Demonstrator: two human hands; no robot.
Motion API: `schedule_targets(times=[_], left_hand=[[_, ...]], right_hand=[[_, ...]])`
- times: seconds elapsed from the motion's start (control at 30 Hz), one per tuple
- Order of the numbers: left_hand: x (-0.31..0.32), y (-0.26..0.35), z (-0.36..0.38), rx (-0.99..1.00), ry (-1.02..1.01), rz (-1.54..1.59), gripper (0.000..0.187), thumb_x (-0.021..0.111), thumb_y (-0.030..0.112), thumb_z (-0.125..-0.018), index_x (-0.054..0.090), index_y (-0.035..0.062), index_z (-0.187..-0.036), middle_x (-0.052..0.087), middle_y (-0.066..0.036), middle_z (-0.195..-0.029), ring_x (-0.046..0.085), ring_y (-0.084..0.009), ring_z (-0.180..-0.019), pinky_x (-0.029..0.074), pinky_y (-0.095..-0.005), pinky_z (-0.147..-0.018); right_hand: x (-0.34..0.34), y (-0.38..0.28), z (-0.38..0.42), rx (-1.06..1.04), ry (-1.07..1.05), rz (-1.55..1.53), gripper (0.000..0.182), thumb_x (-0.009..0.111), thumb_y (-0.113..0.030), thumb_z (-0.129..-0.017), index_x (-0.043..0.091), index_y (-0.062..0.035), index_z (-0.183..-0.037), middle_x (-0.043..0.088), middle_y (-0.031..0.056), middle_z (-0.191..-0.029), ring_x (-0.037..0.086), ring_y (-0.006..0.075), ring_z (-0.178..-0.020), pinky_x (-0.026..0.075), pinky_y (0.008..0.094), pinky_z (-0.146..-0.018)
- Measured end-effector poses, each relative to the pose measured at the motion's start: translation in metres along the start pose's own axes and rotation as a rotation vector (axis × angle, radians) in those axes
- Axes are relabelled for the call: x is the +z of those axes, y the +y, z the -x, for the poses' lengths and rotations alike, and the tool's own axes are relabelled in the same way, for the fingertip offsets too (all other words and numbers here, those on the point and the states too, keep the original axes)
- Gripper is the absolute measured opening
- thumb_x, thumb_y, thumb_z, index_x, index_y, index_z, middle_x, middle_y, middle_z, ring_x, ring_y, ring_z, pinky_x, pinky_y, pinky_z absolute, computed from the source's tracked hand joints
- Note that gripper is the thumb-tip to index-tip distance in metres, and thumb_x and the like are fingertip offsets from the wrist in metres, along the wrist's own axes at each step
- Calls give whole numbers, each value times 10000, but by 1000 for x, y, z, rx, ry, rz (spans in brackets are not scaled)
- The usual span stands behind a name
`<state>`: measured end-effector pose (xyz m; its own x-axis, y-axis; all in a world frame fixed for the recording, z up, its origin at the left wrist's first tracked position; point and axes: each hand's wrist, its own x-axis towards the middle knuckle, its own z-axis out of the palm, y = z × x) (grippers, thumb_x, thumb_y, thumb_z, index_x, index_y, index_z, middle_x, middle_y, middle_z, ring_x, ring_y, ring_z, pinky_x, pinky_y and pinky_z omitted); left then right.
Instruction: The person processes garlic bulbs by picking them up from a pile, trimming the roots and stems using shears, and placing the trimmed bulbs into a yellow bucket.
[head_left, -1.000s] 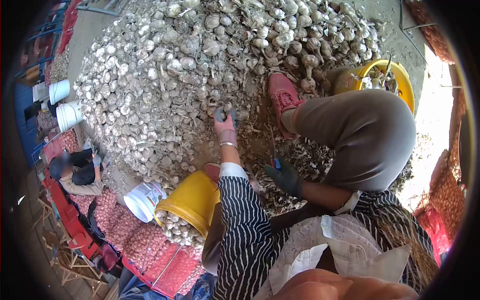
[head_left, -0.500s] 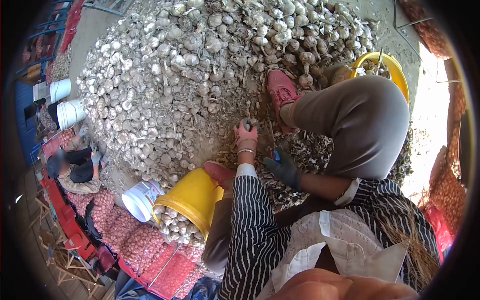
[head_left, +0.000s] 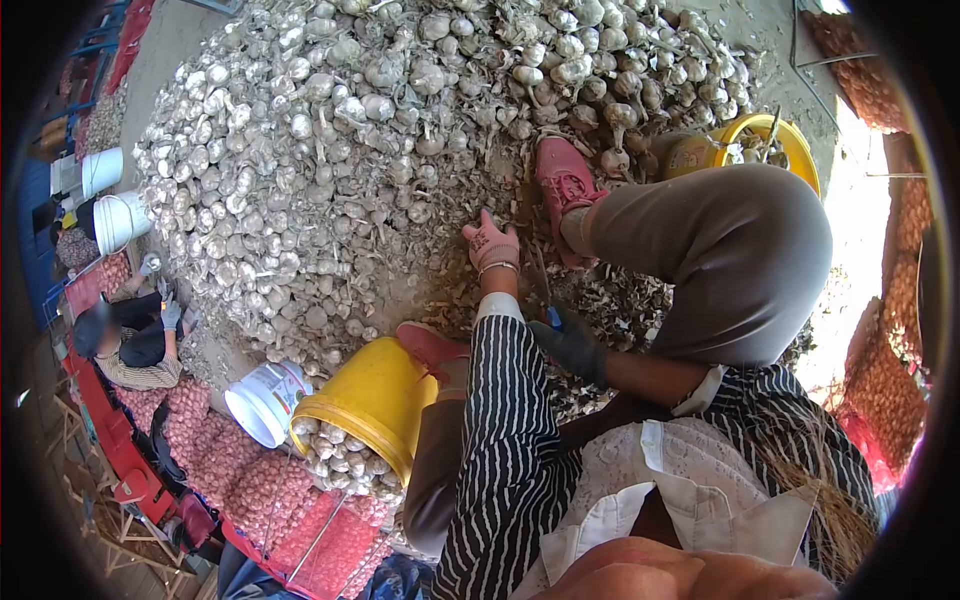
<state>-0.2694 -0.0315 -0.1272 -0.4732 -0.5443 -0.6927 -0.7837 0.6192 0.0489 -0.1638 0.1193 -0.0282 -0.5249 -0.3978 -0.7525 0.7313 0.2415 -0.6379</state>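
My left hand (head_left: 490, 246), in a pink glove, reaches over the near edge of a garlic heap (head_left: 300, 180), its fingers apart and nothing visible in them. Loose bulbs and dry scraps lie around it. My right hand (head_left: 572, 346), in a dark glove, is closed on a blue-handled tool (head_left: 552, 316) whose thin, dark shaft points up toward the heap. That hand rests low between my legs, over a bed of dry garlic trimmings (head_left: 625, 305).
A yellow bucket (head_left: 370, 400) lies tipped by my left foot, with bulbs at its mouth; a white bucket (head_left: 265, 405) is beside it. Another yellow bucket (head_left: 800, 150) stands beyond my right knee. Red net sacks (head_left: 270, 500) line the left, where another person (head_left: 140, 340) sits.
My left hand has let go of a small dark thing, spread its fingers and moved slightly up toward the heap. My right hand stays nearly in place with the tool.
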Motion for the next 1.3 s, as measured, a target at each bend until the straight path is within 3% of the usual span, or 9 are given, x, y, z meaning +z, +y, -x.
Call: schedule_targets(times=[0.33, 0.4, 0.43, 0.5, 0.63, 0.77, 0.83, 1.07, 1.3], left_hand=[[45, -48, -14, 158, 286, 0, 543, 646, 329, -812, 508, 157, -1309, 510, -141, -1241, 591, -289, -1050, 478, -394, -892], [64, -84, -40, 19, 187, 1031, 384, 667, 293, -823, 604, 111, -1155, 626, -78, -987, 625, -230, -886, 527, -363, -769], [51, -89, -33, 35, 198, 1025, 384, 667, 293, -823, 604, 111, -1155, 626, -78, -987, 625, -230, -886, 527, -363, -769], [26, -96, -13, -486, 99, 1664, 213, 678, 258, -832, 635, 98, -965, 624, -23, -810, 599, -180, -737, 537, -333, -629], [-61, -78, 33, 3, 67, 1814, 249, 661, 251, -847, 609, 130, -1058, 609, -57, -967, 592, -194, -817, 542, -335, -587], [-163, 2, 117, 752, 186, 1216, 371, 580, 265, -903, 513, 92, -1225, 565, -61, -1107, 591, -201, -895, 553, -326, -651], [-190, 44, 166, 658, 101, 1394, 348, 496, 299, -944, 515, 23, -1155, 568, -100, -1154, 602, -179, -951, 537, -319, -708], [-193, 199, 293, 995, -348, 749, 430, 579, 226, -914, 482, 107, -1316, 598, -66, -1108, 594, -131, -932, 567, -320, -703], [-191, 192, 282, 1062, -841, 737, 677, 523, 398, -927, 205, 139, -1465, 370, -160, -1402, 569, -299, -1086, 487, -404, -922]], right_hand=[[3, 19, -7, -250, 77, -145, 239, 632, -186, -869, 543, -33, -1030, 566, 31, -833, 500, 101, -744, 445, 282, -661], [0, 11, -3, -283, 79, -163, 288, 628, -166, -859, 540, -31, -1098, 576, 45, -854, 512, 100, -766, 451, 280, -686], [-4, 2, 2, -218, 76, -75, 328, 622, -162, -856, 528, -32, -1141, 578, 50, -867, 513, 107, -777, 453, 291, -694], [-4, -3, 5, -166, 79, 0, 369, 615, -159, -853, 515, -32, -1184, 580, 55, -880, 515, 114, -789, 456, 302, -703], [13, 22, -2, -309, 140, 14, 286, 620, -204, -825, 551, -22, -1035, 600, 103, -836, 547, 194, -745, 464, 359, -681], [22, 1, 35, -192, 29, 29, 283, 634, -291, -781, 562, -31, -865, 609, 146, -785, 580, 251, -712, 466, 402, -668], [31, 3, 39, -178, -38, 24, 298, 619, -279, -803, 554, -20, -937, 608, 145, -817, 582, 234, -739, 470, 389, -673], [39, -9, 94, -380, -42, 157, 294, 584, -254, -840, 551, -1, -986, 615, 142, -809, 587, 216, -745, 481, 377, -680], [52, 22, 67, -265, -80, 108, 278, 576, -241, -847, 551, -2, -986, 621, 146, -810, 591, 217, -745, 482, 377, -682]])
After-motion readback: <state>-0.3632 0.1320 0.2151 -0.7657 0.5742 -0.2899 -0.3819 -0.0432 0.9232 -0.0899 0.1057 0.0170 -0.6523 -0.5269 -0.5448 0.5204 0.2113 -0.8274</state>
